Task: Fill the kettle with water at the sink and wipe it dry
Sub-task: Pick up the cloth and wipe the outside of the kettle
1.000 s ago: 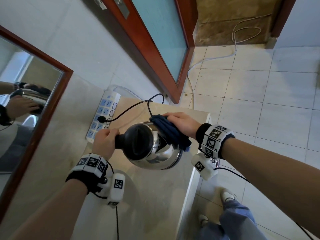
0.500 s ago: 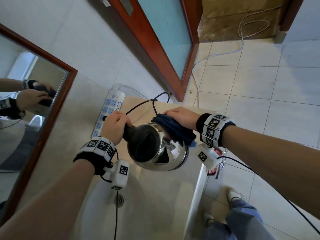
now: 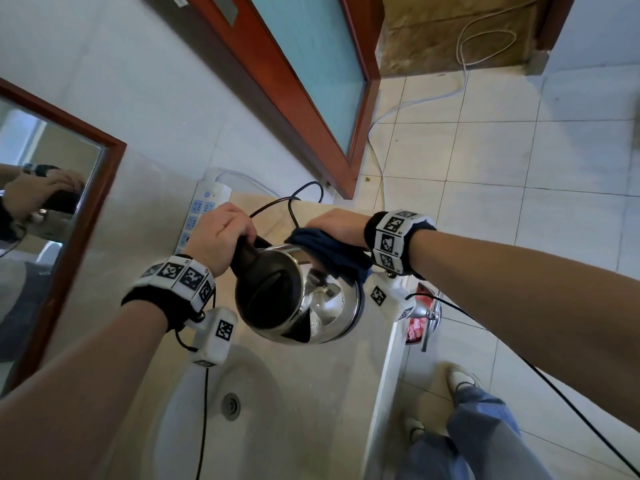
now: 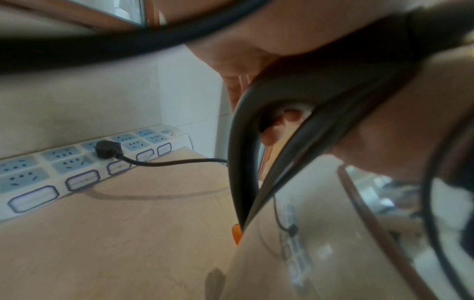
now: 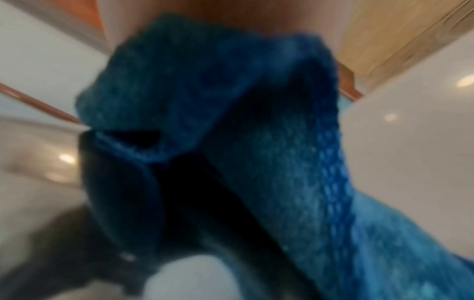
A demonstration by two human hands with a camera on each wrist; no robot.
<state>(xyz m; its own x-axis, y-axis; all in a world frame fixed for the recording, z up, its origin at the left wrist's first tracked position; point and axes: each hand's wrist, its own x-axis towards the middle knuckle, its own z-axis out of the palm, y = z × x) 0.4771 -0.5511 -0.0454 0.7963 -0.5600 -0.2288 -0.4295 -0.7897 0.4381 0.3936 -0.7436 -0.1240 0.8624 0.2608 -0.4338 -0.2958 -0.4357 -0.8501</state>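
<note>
A shiny steel kettle [image 3: 322, 306] with a black lid [image 3: 268, 292] hangs tilted above the beige counter [image 3: 311, 393]. My left hand [image 3: 221, 233] grips its black handle [image 4: 243, 162], with fingers curled through the loop. My right hand [image 3: 332, 223] presses a dark blue cloth [image 3: 329, 252] against the kettle's far upper side. In the right wrist view the blue cloth [image 5: 256, 152] fills the frame and hides the fingers. The white sink basin [image 3: 194, 420] with its drain [image 3: 231, 406] lies below and to the left of the kettle.
A white power strip [image 3: 202, 213] lies along the wall, with a black plug [image 4: 107, 150] and cord [image 3: 294, 202] on the counter. A wood-framed mirror [image 3: 52, 202] is at left, a door [image 3: 311, 81] behind. The counter edge drops to the tiled floor [image 3: 519, 168] at right.
The kettle has tilted more, and my left hand on the handle has risen towards the power strip. My right hand has slid the cloth around the kettle's far side.
</note>
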